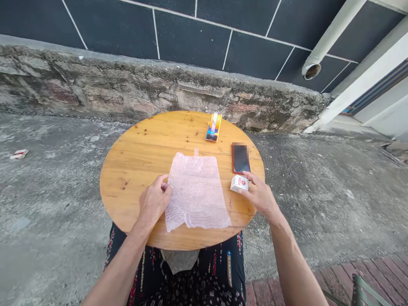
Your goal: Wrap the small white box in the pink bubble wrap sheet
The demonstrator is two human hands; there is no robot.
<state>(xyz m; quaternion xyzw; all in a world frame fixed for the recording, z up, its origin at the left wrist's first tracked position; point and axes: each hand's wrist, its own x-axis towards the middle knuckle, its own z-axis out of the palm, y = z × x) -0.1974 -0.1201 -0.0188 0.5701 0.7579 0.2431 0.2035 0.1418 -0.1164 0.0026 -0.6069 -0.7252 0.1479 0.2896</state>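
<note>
A sheet of pinkish bubble wrap [196,193] lies flat on the round wooden table [127,170], with a short strip of tape at its top edge. My left hand [154,197] is at the sheet's left edge, its thumb and fingers pinched on that edge. To the right of the sheet, my right hand [259,195] holds a small white box [239,183] with a red mark between thumb and fingers. Just beyond the box lies a dark phone-like object [241,159] with a red edge. A tape dispenser [213,127] in yellow and blue stands near the table's far edge.
Behind the table runs a rough stone ledge [204,100] below a dark tiled wall [191,40]. A pipe [334,34] comes down at the upper right. A crumpled packet [19,154] lies on the concrete ground at the far left.
</note>
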